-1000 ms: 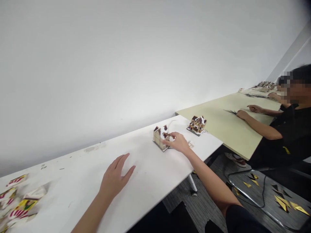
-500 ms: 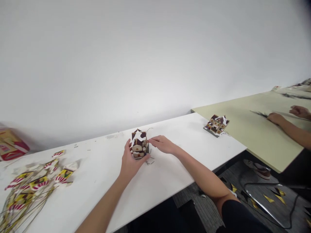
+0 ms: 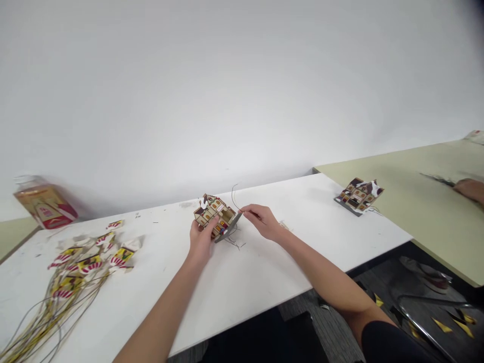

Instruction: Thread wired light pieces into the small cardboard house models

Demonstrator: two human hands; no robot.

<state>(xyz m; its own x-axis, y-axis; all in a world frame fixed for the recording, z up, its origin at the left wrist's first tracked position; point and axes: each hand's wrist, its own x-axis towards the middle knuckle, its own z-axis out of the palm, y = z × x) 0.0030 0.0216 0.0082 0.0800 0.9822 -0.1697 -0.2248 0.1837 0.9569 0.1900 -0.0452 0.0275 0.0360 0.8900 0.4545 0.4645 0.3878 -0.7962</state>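
Observation:
A small model house [image 3: 223, 210] with snowy roofs and a grey base is tilted on its side above the white table [image 3: 264, 282]. My left hand [image 3: 202, 239] grips it from the left, thumb across its front. Close to the base's right edge, my right hand [image 3: 262, 221] pinches a thin dark wire [image 3: 235, 196] that curls upward. More loose wires [image 3: 236, 244] stick out beneath the base.
Another model house [image 3: 359, 195] stands at the right of the table. On the left lie several red-striped yellow pieces [image 3: 91, 263] with long wires [image 3: 56, 322]. A red and tan package [image 3: 46, 204] stands behind them. Another person's hand [image 3: 471, 189] rests on the yellowish table [image 3: 416, 161].
My left hand has tipped the model house so that its front shows and its base faces right. My right hand stays beside it with the wire. The view has swung left.

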